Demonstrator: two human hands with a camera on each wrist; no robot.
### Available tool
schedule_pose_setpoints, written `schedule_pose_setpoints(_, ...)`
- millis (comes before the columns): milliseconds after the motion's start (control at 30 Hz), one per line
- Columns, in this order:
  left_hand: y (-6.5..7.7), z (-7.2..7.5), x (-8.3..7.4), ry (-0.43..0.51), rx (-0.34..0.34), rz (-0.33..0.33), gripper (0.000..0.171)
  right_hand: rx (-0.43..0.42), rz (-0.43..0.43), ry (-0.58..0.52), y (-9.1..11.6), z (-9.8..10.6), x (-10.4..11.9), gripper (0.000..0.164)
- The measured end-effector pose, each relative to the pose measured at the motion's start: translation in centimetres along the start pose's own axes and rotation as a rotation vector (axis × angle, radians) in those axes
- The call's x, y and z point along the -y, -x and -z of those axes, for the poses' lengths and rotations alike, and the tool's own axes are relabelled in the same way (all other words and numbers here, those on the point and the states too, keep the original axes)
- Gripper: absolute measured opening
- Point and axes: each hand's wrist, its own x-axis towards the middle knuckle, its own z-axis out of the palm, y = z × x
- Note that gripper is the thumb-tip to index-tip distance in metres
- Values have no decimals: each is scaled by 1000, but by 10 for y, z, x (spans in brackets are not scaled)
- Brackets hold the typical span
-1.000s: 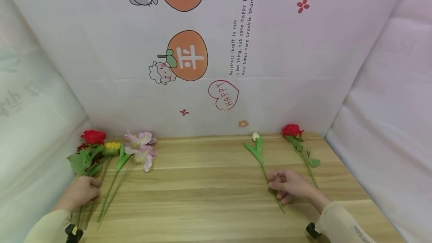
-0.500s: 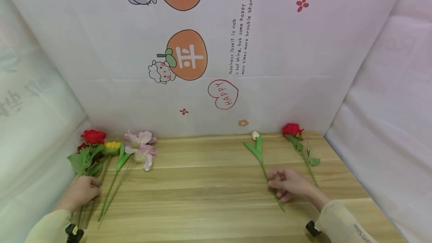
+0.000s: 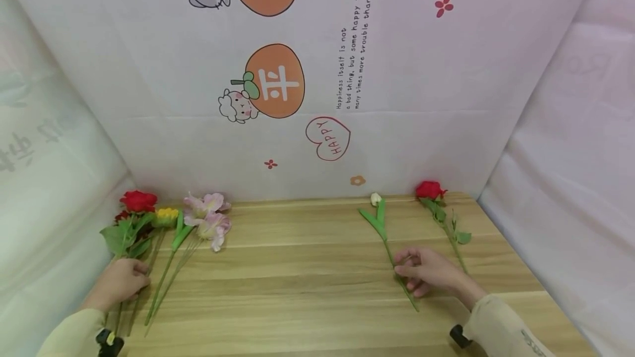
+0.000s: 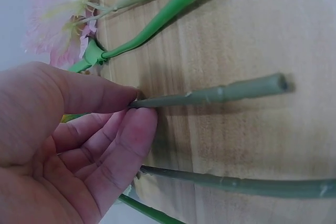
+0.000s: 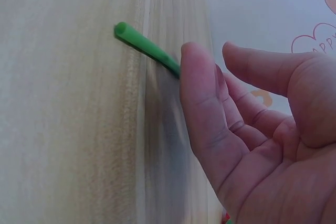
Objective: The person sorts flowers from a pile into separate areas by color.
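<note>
My left hand (image 3: 118,282) pinches a dull green stem (image 4: 210,95) between thumb and forefinger at the table's left. By its line in the head view, the stem seems to belong to the yellow flower (image 3: 166,215). Red roses (image 3: 138,201) lie just left of it, their stems partly hidden by that hand. At right, my right hand (image 3: 426,271) hovers at the stem of a white tulip (image 3: 376,199). In the right wrist view its thumb and forefinger stand apart, with the tulip stem (image 5: 142,43) passing behind the forefinger.
A green-leaved flower (image 3: 179,238) and a pink-lilac flower (image 3: 213,225) lie right of the yellow one. One red rose (image 3: 430,190) lies beyond the right hand. White printed cloth (image 3: 397,125) rises behind the wooden table (image 3: 297,269).
Both hands and the flowers stay nearly where they were. The left hand and the flowers beside it shift only very slightly.
</note>
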Motion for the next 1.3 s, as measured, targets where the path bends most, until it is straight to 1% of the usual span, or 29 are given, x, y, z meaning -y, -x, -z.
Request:
schedule_pose_setpoints(133, -1, 1, 0, 25, -4, 4, 37, 4, 0, 0, -1, 0, -1, 40)
schedule_pose_setpoints(267, -1, 4, -4, 67, -6, 19, 38, 10, 8, -1, -2, 1, -1, 40)
schedule_pose_setpoints(333, 0, 6, -5, 77, -15, 11, 37, 13, 7, -10, -2, 1, 1, 40)
schedule_pose_setpoints(533, 4, 9, -12, 50, -63, -39, 34, 34, 10, -43, -3, 2, 5, 40)
schedule_pose_setpoints(700, 4, 8, -19, 46, -87, -41, 35, 41, 3, -52, -4, 2, 7, 42)
schedule_pose_setpoints(833, 5, 7, -25, 52, -127, -57, 36, 47, 6, -54, -4, 1, 9, 44)
schedule_pose_setpoints(1067, 7, 3, -41, 66, -193, -98, 40, 53, 16, -38, -2, 2, 13, 43)
schedule_pose_setpoints(1167, 9, 0, -52, 113, -199, -119, 40, 53, 15, -31, -2, 1, 14, 42)
schedule_pose_setpoints(1200, 9, -1, -56, 141, -193, -119, 40, 53, 17, -28, -2, 1, 15, 42)
schedule_pose_setpoints(1300, 11, -5, -68, 188, -180, -126, 41, 56, 18, -25, -2, 0, 16, 43)
